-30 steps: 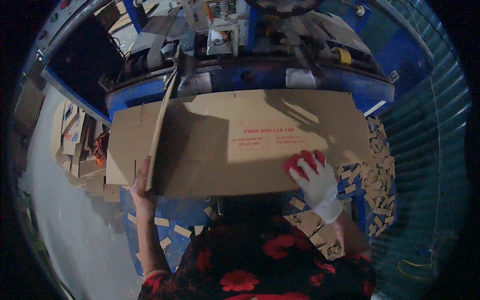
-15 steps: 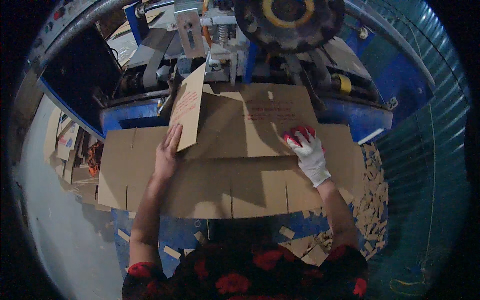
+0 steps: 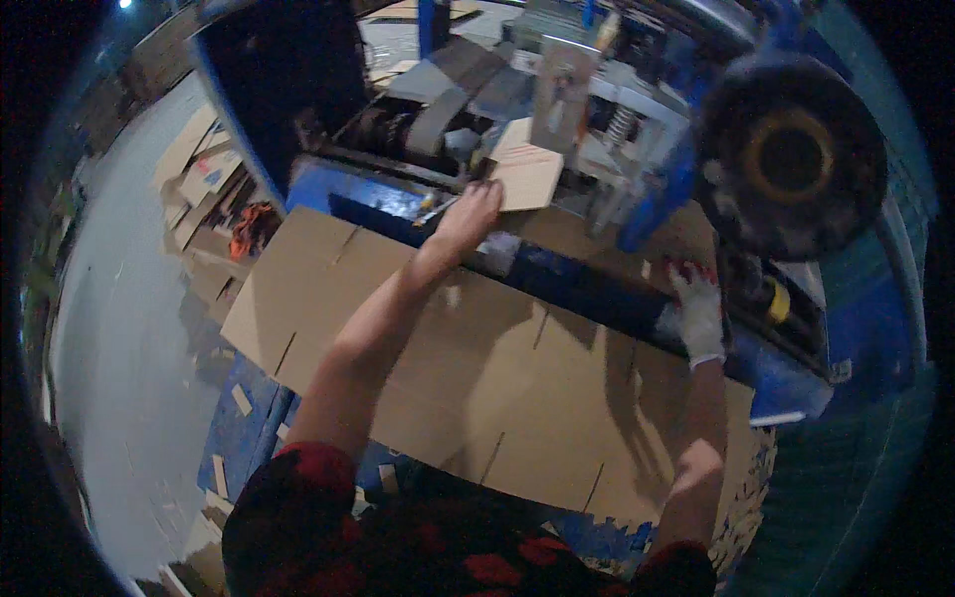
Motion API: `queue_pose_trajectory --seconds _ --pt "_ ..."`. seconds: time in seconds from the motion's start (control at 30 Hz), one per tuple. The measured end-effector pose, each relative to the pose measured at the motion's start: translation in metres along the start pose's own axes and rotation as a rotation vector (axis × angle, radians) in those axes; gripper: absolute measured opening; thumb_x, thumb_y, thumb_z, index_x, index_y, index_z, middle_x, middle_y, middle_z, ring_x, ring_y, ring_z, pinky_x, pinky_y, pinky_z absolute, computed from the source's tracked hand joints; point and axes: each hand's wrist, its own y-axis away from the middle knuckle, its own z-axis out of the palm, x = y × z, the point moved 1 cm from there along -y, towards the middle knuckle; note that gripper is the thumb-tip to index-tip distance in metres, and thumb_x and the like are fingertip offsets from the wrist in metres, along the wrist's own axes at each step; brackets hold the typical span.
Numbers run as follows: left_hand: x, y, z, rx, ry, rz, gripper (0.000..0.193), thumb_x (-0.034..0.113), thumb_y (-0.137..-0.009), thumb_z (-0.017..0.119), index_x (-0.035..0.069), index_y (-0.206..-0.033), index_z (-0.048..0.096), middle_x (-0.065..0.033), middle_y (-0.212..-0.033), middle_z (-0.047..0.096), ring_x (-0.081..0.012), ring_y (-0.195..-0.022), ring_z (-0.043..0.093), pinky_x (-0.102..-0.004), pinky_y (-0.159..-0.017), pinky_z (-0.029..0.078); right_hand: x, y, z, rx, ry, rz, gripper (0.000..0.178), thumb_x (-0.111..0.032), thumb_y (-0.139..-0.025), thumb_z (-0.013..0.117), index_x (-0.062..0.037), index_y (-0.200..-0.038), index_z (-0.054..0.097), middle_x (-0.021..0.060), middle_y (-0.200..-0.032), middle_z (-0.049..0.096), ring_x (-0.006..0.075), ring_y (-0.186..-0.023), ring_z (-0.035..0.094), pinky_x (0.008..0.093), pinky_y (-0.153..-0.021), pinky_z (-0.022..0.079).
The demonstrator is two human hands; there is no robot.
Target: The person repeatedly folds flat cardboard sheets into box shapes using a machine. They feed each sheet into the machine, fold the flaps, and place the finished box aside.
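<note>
My bare left hand (image 3: pixel 470 217) reaches forward into the blue machine, fingers closed on the near edge of a folded cardboard blank (image 3: pixel 532 189). Its raised flap has red print and leans near a metal bracket. My right hand (image 3: pixel 698 308), in a white glove with red fingertips, lies on the right part of this blank with fingers stretched out. Part of the blank is hidden under the machine head. Closer to me, a large flat brown cardboard sheet (image 3: pixel 448 368) with slots spreads beneath my forearms.
A big dark wheel (image 3: pixel 786 164) hangs at the machine's right, beside a yellow-ringed roller (image 3: pixel 778 298). The blue machine edge (image 3: pixel 597 284) crosses in front of me. Cardboard pieces (image 3: pixel 204 179) are heaped at the left, with scraps (image 3: pixel 741 502) at the lower right.
Both hands have moved forward, pushing the folded blank away from me and under the machine head. More of the flat sheet beneath shows now. The view has turned and shifted left.
</note>
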Motion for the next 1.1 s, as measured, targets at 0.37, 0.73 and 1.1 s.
queue_pose_trajectory --seconds 0.37,0.73,1.1 --pt "-0.062 0.207 -0.081 0.232 -0.273 -0.270 0.041 0.032 -0.089 0.057 0.015 -0.126 0.056 -0.0150 -0.123 0.057 -0.0333 -0.111 0.055 -0.0427 -0.091 0.047 -0.031 0.160 -0.062 0.071 -0.471 0.386 0.058 -0.016 -0.083 0.061 -0.0077 -0.138 0.044 0.0193 -0.138 0.045 0.0392 -0.126 0.042 0.0458 -0.105 0.034" --pt "-0.137 0.384 -0.134 0.004 -0.117 -0.945 0.098 0.069 -0.070 0.062 -0.005 -0.131 0.044 -0.0211 -0.142 0.036 -0.0360 -0.126 0.040 -0.0445 -0.103 0.034 -0.082 0.408 -0.102 -0.209 0.092 1.150 0.082 -0.044 -0.082 0.067 -0.0014 -0.142 0.032 0.0158 -0.149 0.029 0.0389 -0.133 0.032 0.0497 -0.111 0.026" --pt "-0.148 0.390 -0.167 0.291 0.130 -0.730 0.048 0.036 -0.072 0.079 -0.001 -0.091 0.056 -0.0112 -0.087 0.061 -0.0216 -0.082 0.058 -0.0344 -0.076 0.047 -0.082 0.444 -0.133 1.059 -1.221 1.436 0.045 -0.003 -0.086 0.058 -0.0050 -0.130 0.048 0.0161 -0.122 0.059 0.0250 -0.104 0.061 0.0389 -0.089 0.051"
